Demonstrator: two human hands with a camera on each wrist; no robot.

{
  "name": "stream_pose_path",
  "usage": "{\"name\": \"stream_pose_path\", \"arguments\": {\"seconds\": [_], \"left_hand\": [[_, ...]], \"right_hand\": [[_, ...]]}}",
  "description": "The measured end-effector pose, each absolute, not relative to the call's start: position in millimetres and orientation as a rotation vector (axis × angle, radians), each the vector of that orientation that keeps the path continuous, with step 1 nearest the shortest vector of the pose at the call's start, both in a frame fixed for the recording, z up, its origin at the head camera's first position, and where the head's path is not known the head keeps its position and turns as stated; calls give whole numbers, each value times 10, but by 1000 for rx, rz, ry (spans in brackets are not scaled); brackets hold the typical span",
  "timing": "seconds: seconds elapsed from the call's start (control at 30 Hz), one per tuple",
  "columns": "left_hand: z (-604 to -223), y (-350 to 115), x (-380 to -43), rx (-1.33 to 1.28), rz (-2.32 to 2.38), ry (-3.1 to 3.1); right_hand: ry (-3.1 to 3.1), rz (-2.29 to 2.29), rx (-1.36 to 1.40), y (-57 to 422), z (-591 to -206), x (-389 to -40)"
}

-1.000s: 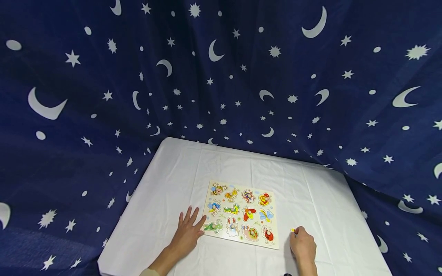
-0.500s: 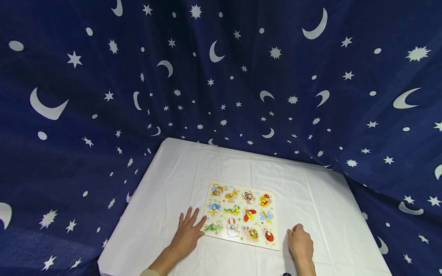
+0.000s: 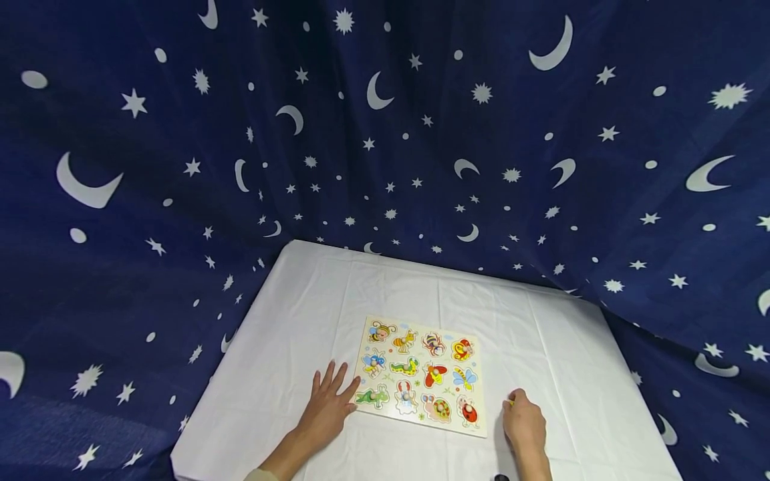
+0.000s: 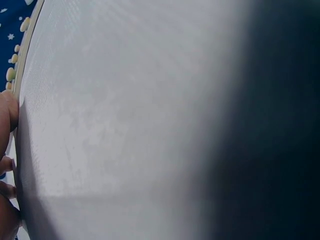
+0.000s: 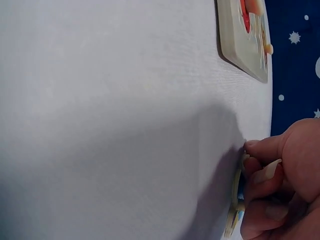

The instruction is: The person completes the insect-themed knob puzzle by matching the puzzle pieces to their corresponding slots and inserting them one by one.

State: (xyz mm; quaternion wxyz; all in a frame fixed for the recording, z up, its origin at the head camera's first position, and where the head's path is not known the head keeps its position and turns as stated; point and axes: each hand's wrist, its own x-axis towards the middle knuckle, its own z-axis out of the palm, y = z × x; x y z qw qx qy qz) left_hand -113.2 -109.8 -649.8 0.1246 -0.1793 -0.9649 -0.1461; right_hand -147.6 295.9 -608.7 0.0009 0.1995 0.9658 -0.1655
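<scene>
A flat wooden insect peg puzzle board [image 3: 452,425] lies on the white cloth, its pictures facing up and small knobs on most insects. My left hand [image 3: 325,409] lies with fingers spread at the board's left edge, fingertips on its lower left corner. In the left wrist view the fingers [image 4: 7,112] show along that edge. To the right of the board, my right hand [image 3: 525,422] pinches a thin puzzle piece [image 5: 232,220] close over the cloth. Bits of yellow and blue show on it; curled fingers [image 5: 262,185] hide most of its shape.
A white cloth [image 3: 313,280] covers the table. Dark blue curtain [image 3: 337,200] with moons and stars hangs behind and at both sides. A small black object [image 3: 500,477] sits at the bottom edge, beside the right wrist.
My right hand has shifted slightly left, and its fingers now cover more of the puzzle piece. The left hand and the board stay in place.
</scene>
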Motion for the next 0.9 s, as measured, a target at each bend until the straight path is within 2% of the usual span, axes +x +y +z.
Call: {"name": "stream_pose_path", "arguments": {"seconds": [0.2, 0.53, 0.9], "left_hand": [[-6502, -1101, -1130, -538, -412, -2798], [-6501, -1097, -1133, -517, -463, -2824], [-6517, -1093, -1134, -503, -471, -2817]], "right_hand": [[2942, -531, 792, 2991, -6077, -1440], [2947, -565, 798, 3117, -6070, -1373], [3200, -797, 555, 2961, -6058, -1452]]}}
